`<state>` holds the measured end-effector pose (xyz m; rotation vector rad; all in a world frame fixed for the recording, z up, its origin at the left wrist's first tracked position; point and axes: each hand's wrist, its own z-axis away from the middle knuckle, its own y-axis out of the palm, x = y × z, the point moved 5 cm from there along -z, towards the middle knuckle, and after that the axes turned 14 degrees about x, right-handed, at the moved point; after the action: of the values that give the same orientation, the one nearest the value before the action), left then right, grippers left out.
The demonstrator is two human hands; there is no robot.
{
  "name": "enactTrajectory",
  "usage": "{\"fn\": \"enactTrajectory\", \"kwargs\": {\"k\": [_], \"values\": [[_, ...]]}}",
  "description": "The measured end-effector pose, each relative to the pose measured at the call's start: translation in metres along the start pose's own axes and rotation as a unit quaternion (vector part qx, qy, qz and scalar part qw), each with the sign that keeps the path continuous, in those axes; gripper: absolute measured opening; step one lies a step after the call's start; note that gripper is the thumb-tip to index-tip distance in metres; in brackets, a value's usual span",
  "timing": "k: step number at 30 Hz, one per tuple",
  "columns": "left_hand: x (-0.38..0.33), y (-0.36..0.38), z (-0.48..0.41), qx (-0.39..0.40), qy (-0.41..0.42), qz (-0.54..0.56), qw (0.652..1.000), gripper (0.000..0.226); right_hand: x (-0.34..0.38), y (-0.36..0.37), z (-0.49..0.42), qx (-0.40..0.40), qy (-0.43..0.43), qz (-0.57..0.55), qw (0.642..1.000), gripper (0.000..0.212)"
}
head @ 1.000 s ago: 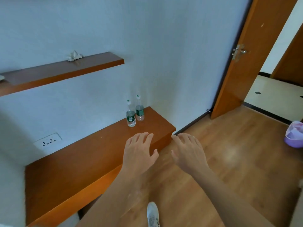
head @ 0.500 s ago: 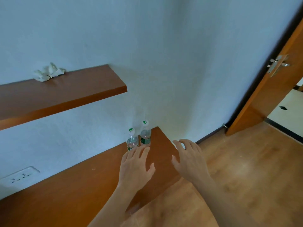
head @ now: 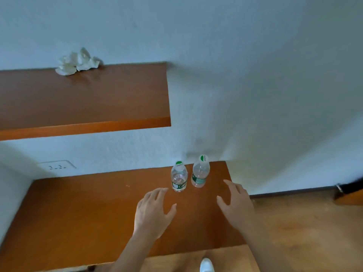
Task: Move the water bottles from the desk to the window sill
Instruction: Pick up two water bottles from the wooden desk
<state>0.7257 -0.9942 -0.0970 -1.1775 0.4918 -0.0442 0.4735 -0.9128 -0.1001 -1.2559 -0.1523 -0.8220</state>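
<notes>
Two clear water bottles with green labels and white-green caps stand upright side by side on the brown wooden desk [head: 88, 209], near its far right corner by the wall. The left bottle [head: 178, 178] is slightly nearer to me than the right bottle [head: 200, 173]. My left hand [head: 154, 212] hovers over the desk just short of the left bottle, fingers spread, holding nothing. My right hand [head: 235, 203] is open at the desk's right edge, a little right of the right bottle, also empty. No window sill is in view.
A wooden wall shelf [head: 84, 99] hangs above the desk on the left, with crumpled white tissue [head: 77, 62] on it. A wall socket [head: 56, 165] sits above the desk's back left. Wooden floor [head: 306, 232] lies to the right; my white shoe [head: 206, 265] shows below.
I have come closer to the desk and look down on it more steeply. Both hands have spread apart and reached forward toward the bottles. The door has left the view.
</notes>
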Motion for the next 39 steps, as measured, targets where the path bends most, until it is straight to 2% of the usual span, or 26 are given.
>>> {"fn": "enactTrajectory", "kwargs": {"k": [5, 8, 12, 15, 18, 22, 27, 35, 39], "values": [[0.008, 0.024, -0.019, 0.019, -0.088, 0.150, 0.985, 0.075, -0.016, 0.009, -0.044, 0.067, -0.027, -0.125, 0.990, 0.066], [0.004, 0.036, -0.036, 0.015, -0.089, 0.215, 0.972, 0.085, -0.020, 0.017, -0.067, 0.095, -0.041, -0.167, 0.981, 0.074], [0.001, 0.051, -0.067, -0.014, -0.119, 0.327, 0.938, 0.095, -0.017, 0.032, -0.106, 0.133, -0.061, -0.194, 0.970, 0.088], [-0.004, 0.058, -0.089, -0.019, -0.110, 0.362, 0.925, 0.099, -0.014, 0.048, -0.128, 0.161, -0.067, -0.246, 0.953, 0.096], [-0.009, 0.059, -0.104, -0.003, -0.083, 0.395, 0.915, 0.100, -0.008, 0.059, -0.143, 0.175, -0.099, -0.264, 0.943, 0.093], [-0.009, 0.060, -0.114, -0.009, -0.073, 0.409, 0.910, 0.088, 0.000, 0.065, -0.150, 0.159, -0.125, -0.266, 0.942, 0.075], [-0.005, 0.060, -0.117, -0.022, -0.093, 0.386, 0.918, 0.080, 0.005, 0.064, -0.145, 0.147, -0.132, -0.260, 0.945, 0.069], [-0.027, 0.034, -0.083, -0.055, -0.027, 0.404, 0.913, 0.061, 0.018, 0.023, -0.122, 0.093, -0.128, -0.296, 0.942, 0.063], [-0.055, 0.002, -0.068, -0.068, 0.004, 0.440, 0.896, 0.058, 0.032, -0.010, -0.101, 0.061, -0.149, -0.303, 0.939, 0.055]]}}
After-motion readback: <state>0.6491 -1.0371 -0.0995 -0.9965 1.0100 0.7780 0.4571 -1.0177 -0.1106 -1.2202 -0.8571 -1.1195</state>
